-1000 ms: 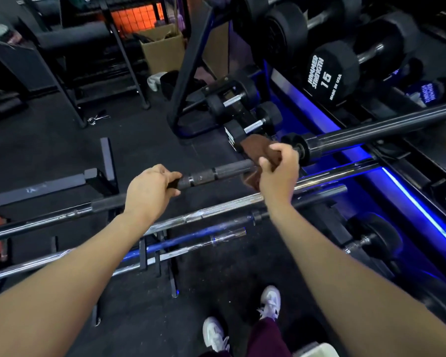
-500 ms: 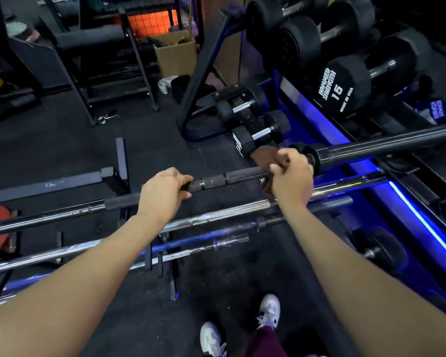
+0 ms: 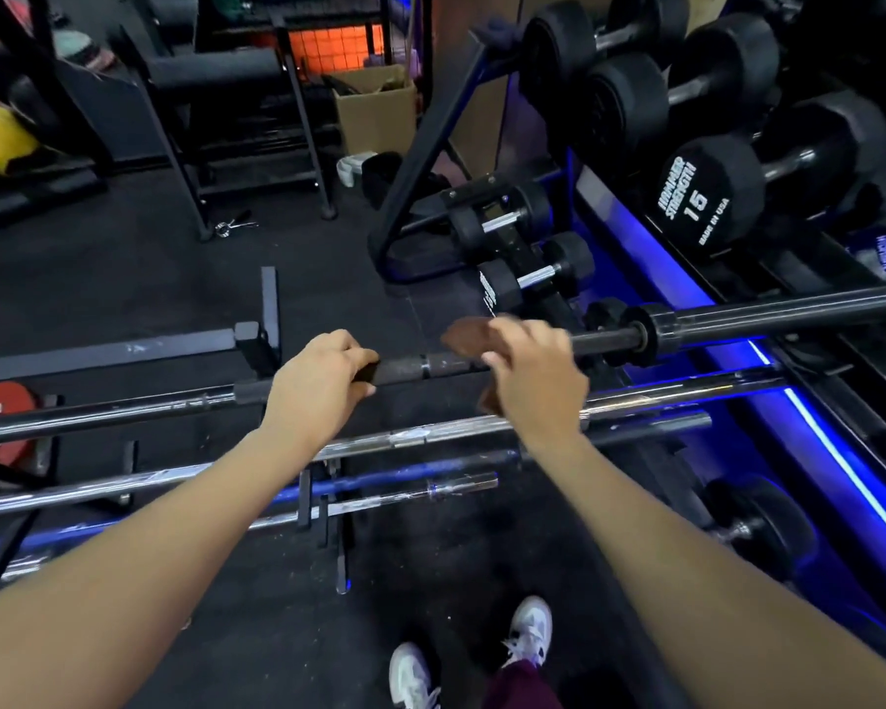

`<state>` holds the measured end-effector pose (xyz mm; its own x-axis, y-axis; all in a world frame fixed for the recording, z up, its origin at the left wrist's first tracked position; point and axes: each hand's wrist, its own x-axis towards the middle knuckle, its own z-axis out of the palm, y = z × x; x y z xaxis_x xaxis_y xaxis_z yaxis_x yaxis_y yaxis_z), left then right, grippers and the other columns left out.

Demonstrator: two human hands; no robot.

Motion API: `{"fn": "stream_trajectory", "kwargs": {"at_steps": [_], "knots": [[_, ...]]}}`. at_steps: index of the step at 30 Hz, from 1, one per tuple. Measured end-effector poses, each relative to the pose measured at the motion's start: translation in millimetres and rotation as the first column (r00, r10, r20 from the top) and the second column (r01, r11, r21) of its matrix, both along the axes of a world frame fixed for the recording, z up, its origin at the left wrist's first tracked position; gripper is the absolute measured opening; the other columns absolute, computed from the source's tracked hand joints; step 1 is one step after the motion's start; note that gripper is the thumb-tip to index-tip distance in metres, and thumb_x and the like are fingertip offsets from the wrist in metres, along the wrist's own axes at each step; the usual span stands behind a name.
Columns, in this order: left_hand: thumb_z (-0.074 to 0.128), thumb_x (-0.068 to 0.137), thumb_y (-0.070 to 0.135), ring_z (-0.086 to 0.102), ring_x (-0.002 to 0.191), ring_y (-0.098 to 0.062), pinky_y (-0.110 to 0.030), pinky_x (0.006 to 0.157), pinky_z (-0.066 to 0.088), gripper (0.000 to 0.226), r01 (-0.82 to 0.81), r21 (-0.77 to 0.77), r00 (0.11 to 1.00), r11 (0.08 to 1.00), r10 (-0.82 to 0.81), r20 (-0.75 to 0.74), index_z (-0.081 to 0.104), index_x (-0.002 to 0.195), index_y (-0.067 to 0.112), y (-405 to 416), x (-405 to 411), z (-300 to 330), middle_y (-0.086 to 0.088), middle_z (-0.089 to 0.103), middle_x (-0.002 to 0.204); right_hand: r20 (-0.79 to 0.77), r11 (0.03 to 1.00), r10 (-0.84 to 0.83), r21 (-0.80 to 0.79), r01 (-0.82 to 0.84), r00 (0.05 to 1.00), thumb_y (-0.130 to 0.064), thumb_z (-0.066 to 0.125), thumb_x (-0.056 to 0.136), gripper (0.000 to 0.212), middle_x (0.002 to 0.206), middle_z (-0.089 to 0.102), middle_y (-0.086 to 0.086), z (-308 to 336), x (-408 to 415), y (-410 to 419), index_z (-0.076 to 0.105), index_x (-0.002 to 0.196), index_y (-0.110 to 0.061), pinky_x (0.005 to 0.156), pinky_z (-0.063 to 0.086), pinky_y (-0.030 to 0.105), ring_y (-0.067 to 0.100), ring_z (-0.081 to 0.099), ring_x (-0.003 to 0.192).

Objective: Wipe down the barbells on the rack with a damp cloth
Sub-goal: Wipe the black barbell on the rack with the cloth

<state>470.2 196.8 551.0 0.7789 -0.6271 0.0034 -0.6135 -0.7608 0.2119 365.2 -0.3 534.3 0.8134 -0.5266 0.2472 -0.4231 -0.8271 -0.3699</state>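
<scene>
A black barbell [image 3: 768,312] runs across the view at hand height, its sleeve collar to the right of my hands. My left hand [image 3: 315,383] grips its knurled shaft from above. My right hand [image 3: 533,378] holds a brown cloth [image 3: 464,334] wrapped over the same shaft, a little left of the collar. The cloth shows above and below my fingers and is blurred. Below lie a chrome barbell [image 3: 430,434] and two more bars on the low black rack [image 3: 323,509].
A dumbbell rack with blue lighting [image 3: 814,432] fills the right side, holding black dumbbells, one marked 15 [image 3: 696,197]. Small dumbbells [image 3: 528,278] sit on the floor ahead. A cardboard box [image 3: 377,107] and black frames stand further back. My white shoes [image 3: 530,631] are below.
My right hand with the cloth has slid left along the black bar, away from the collar and toward my left hand. My left hand keeps its grip.
</scene>
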Motion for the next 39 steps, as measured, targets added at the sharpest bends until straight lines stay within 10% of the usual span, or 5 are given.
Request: {"fn": "stream_trajectory", "kwargs": {"at_steps": [12, 16, 23, 30, 39], "knots": [[0.066, 0.086, 0.022, 0.053, 0.107, -0.025, -0.039, 0.081, 0.049, 0.034, -0.113, 0.033, 0.994, 0.993, 0.113, 0.002, 0.064, 0.12, 0.019, 32, 9, -6, -0.005, 0.058, 0.109, 0.177, 0.963, 0.196, 0.149, -0.223, 0.965, -0.026, 0.059, 0.089, 0.031, 0.118, 0.059, 0.012, -21, 37, 86, 0.063, 0.116, -0.012, 0.111, 0.028, 0.049, 0.032, 0.052, 0.111], [0.064, 0.088, 0.025, 0.051, 0.11, -0.023, -0.038, 0.083, 0.048, 0.037, -0.114, 0.04, 0.993, 0.993, 0.114, -0.016, 0.062, 0.124, 0.02, 36, 10, -5, -0.004, 0.057, 0.112, 0.098, 0.93, 0.367, -0.069, -0.362, 0.925, -0.044, 0.047, 0.085, 0.047, 0.113, 0.063, 0.01, -24, 27, 30, 0.062, 0.118, -0.013, 0.101, 0.04, 0.047, 0.034, 0.06, 0.1], [0.06, 0.091, 0.024, 0.049, 0.111, -0.021, -0.033, 0.078, 0.045, 0.038, -0.121, 0.024, 0.993, 0.992, 0.121, 0.013, 0.058, 0.128, 0.02, 29, 3, -12, -0.003, 0.056, 0.117, 0.245, 0.997, -0.055, -0.03, 0.065, 0.968, -0.032, 0.046, 0.089, 0.038, 0.1, 0.061, 0.016, -28, 21, 31, 0.063, 0.106, -0.003, 0.091, 0.04, 0.049, 0.032, 0.048, 0.094], [0.065, 0.087, 0.022, 0.053, 0.103, -0.024, -0.036, 0.07, 0.047, 0.035, -0.109, -0.007, 0.993, 0.994, 0.11, 0.045, 0.064, 0.122, 0.019, 34, 3, -11, -0.005, 0.059, 0.108, 0.103, 0.946, 0.321, -0.082, -0.313, 0.942, -0.04, 0.04, 0.085, 0.046, 0.099, 0.061, 0.012, -22, 41, 70, 0.062, 0.113, -0.011, 0.091, 0.046, 0.041, 0.033, 0.059, 0.088], [0.063, 0.089, 0.018, 0.052, 0.105, -0.024, -0.036, 0.071, 0.047, 0.034, -0.128, -0.053, 0.991, 0.99, 0.13, 0.036, 0.063, 0.123, 0.016, 32, 0, -16, -0.005, 0.059, 0.11, 0.215, 0.988, -0.153, 0.055, 0.144, 0.965, -0.02, 0.065, 0.085, 0.027, 0.099, 0.059, 0.02, -24, 29, 34, 0.062, 0.108, -0.005, 0.093, 0.043, 0.054, 0.038, 0.054, 0.094]]}}
